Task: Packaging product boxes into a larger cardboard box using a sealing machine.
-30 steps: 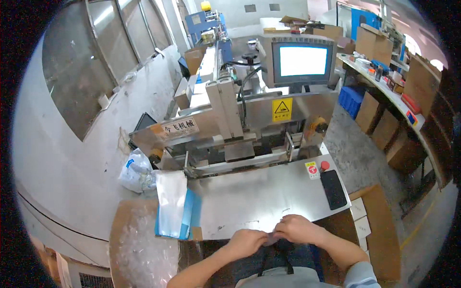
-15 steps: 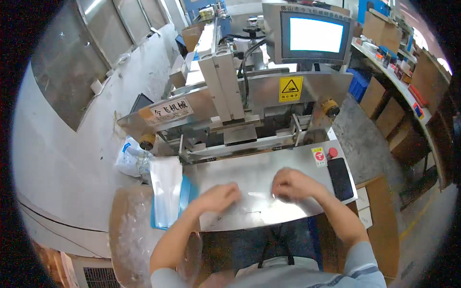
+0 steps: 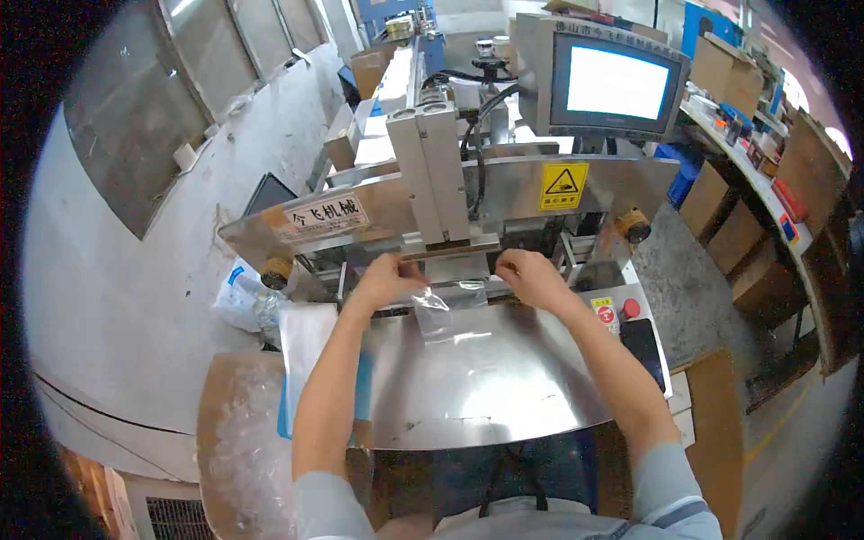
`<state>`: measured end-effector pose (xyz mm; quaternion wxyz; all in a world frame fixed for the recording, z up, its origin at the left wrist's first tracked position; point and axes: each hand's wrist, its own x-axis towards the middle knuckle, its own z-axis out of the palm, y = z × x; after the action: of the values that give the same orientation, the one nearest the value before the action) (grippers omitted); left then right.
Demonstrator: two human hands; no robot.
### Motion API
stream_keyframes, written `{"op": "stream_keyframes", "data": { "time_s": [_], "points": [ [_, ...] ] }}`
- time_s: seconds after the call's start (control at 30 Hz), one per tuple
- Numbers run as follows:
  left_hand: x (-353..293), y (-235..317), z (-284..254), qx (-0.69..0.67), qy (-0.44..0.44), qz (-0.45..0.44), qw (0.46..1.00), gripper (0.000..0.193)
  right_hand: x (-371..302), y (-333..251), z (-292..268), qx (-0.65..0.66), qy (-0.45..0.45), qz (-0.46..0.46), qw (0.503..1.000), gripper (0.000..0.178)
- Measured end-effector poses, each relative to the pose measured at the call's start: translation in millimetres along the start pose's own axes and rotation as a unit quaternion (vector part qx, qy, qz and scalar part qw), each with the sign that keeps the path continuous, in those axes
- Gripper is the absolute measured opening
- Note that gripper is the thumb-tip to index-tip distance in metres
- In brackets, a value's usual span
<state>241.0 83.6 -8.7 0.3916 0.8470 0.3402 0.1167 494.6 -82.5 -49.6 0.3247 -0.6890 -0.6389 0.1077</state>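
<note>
A clear plastic film piece [image 3: 438,317], perhaps a bag, lies at the far edge of the shiny metal worktop [image 3: 486,387], its upper part under the machine's pressing head [image 3: 457,266]. My left hand [image 3: 390,283] is closed on the film's upper left side, its fingertips close to the head. On the other side, my right hand [image 3: 533,279] is closed in a pinch near the film's right end. What its fingertips hold is too small to tell.
A metal crossbar [image 3: 504,193] with a warning label spans the machine, below a lit screen [image 3: 619,83]. At right are a red button [image 3: 631,309] and black phone [image 3: 641,346]. White plastic sheets [image 3: 306,346] lie left, above a box of clear film [image 3: 256,441].
Both hands have moved forward from the middle of the worktop to the pressing head. The clear film now lies between them at the far edge. The view has shifted slightly.
</note>
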Motion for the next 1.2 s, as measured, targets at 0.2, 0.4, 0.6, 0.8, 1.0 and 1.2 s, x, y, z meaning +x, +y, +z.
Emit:
{"op": "stream_keyframes", "data": {
  "time_s": [0.2,0.4,0.6,0.8,1.0,1.2],
  "points": [
    [-41,34,15,0.016,-0.036,0.094,0.995,0.021,-8,-48,2,0.111,-0.144,-0.040,0.983,0.035],
    [-75,32,17,-0.072,-0.133,0.042,0.988,0.020,-25,-45,1,0.143,-0.229,-0.080,0.960,0.027],
    [-110,68,25,0.100,-0.150,0.186,0.966,0.024,-49,-80,-33,0.280,-0.397,0.022,0.874,0.035],
    [-103,49,34,0.187,-0.199,0.143,0.951,0.025,-56,-41,-11,0.247,-0.399,0.027,0.883,0.023],
    [-49,-7,19,0.127,-0.181,0.073,0.973,0.030,-32,-25,-5,0.213,-0.241,0.047,0.946,0.023],
    [33,-49,14,-0.122,-0.121,-0.024,0.985,0.029,1,6,16,0.227,-0.116,0.049,0.966,0.024]
  ]
}}
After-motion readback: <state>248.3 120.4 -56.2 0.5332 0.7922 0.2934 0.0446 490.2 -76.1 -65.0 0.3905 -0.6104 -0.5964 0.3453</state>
